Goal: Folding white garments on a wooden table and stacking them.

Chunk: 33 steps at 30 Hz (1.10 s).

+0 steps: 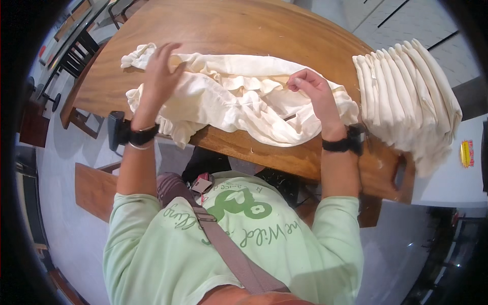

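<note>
A rumpled cream knit garment (pixel 213 95) is spread across the wooden table before me. A ribbed band (pixel 251 83) shows in its middle, and gathered ends lie at the left. My left hand (pixel 163 74) is over the garment's left part with fingers apart and nothing seen in it. Over the right part, my right hand (pixel 313 87) has thumb and fingertips drawn together close to the end of the ribbed band. Whether cloth is pinched between those fingertips is hard to see.
A stack of folded cream garments (pixel 408 95) stands at the table's right end. Beneath is the wooden table (pixel 236 23), with a curved near edge and small thread scraps. A white surface with a red and yellow sticker (pixel 466 153) is at right. Wooden benches (pixel 97 187) stand nearby.
</note>
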Available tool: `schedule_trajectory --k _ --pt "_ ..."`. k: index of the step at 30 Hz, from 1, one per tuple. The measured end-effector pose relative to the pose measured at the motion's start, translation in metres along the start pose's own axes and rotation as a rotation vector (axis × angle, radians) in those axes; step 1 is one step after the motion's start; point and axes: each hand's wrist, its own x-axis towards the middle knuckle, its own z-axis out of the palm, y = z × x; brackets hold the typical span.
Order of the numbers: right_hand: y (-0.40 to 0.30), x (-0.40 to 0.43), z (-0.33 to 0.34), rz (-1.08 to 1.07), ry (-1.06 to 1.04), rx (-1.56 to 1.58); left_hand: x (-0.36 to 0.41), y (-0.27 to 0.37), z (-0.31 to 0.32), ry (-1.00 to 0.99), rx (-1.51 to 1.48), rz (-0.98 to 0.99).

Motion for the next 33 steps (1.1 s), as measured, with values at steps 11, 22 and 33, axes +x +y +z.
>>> schedule_trajectory --k 11,22,33 --pt "0.012 0.024 0.033 -0.235 0.065 -0.419 -0.006 0.098 0.048 -0.178 -0.245 0.195" --pt "-0.020 0.034 0.002 -0.277 0.268 0.391 -0.003 0.093 -0.003 -0.693 -0.797 -0.588" --pt "-0.045 0.008 0.057 -0.228 -0.116 0.011 0.007 0.150 0.031 -0.454 -0.696 -0.082"
